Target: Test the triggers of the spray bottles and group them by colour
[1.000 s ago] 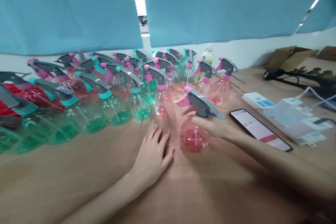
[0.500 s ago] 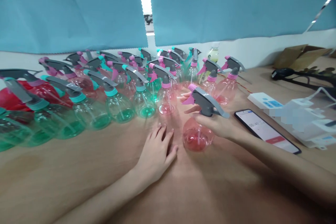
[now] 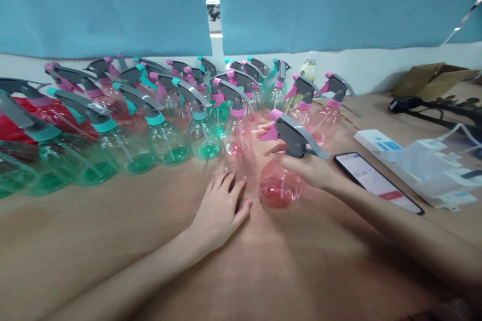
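Note:
My right hand [image 3: 314, 170] is round the neck of a pink spray bottle [image 3: 281, 189] with a grey and pink trigger head. The thumb lies on the near side, and the fingertips show past the neck on the far side. The bottle looks upright on the table, with its trigger pointing left. My left hand [image 3: 218, 205] rests palm down on the table left of that bottle, fingers spread and holding nothing. Just beyond its fingertips stand another pink spray bottle [image 3: 237, 133] and a green spray bottle [image 3: 205, 138].
Rows of green and pink spray bottles [image 3: 167, 140] run across the left and back. On the right lie a phone [image 3: 376, 180] with a timer display, a white power strip [image 3: 380, 143], black cables [image 3: 417, 108] and a cardboard box [image 3: 433, 77]. A blue sheet [image 3: 320, 5] hangs behind.
The view has tilted down slightly, so things sit higher in the picture. Both hands and the pink spray bottle keep nearly the same places among the things around them.

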`<state>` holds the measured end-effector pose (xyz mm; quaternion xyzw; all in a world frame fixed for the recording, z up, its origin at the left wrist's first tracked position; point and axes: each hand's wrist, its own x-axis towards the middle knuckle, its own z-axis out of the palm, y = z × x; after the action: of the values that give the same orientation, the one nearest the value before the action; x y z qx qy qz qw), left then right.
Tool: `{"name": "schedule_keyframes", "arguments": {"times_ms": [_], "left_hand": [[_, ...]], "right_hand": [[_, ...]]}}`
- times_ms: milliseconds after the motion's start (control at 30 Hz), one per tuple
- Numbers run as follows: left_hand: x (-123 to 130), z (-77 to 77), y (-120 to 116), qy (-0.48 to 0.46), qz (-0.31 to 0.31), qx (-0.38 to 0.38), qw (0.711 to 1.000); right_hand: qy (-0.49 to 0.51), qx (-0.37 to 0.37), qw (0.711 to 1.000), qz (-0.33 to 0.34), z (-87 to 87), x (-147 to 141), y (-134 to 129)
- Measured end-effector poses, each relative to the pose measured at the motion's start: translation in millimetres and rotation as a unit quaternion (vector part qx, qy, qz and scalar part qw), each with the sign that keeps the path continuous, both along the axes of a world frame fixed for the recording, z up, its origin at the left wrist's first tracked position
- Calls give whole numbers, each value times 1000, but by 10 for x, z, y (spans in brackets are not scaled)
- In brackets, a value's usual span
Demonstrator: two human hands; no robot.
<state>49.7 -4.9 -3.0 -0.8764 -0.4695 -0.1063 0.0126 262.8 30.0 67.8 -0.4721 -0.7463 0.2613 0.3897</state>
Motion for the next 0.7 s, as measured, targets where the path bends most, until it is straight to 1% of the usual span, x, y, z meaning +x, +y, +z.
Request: {"name": "schedule_keyframes", "arguments": {"times_ms": [100, 167, 367, 700], "left_hand": [[1, -2, -2, 0, 0, 0, 1000], [-3, -6, -5, -1, -2, 2, 1000], [-6, -8, 2, -6, -5, 1, 1000], [3, 11, 2, -3, -3, -5, 1000]], "right_hand": [[13, -31, 999, -10, 14, -9, -6], [21, -38, 999, -11, 17, -15, -10], [25, -48, 998, -17, -21, -2, -2], [23, -49, 998, -16, -6, -20, -6]]}}
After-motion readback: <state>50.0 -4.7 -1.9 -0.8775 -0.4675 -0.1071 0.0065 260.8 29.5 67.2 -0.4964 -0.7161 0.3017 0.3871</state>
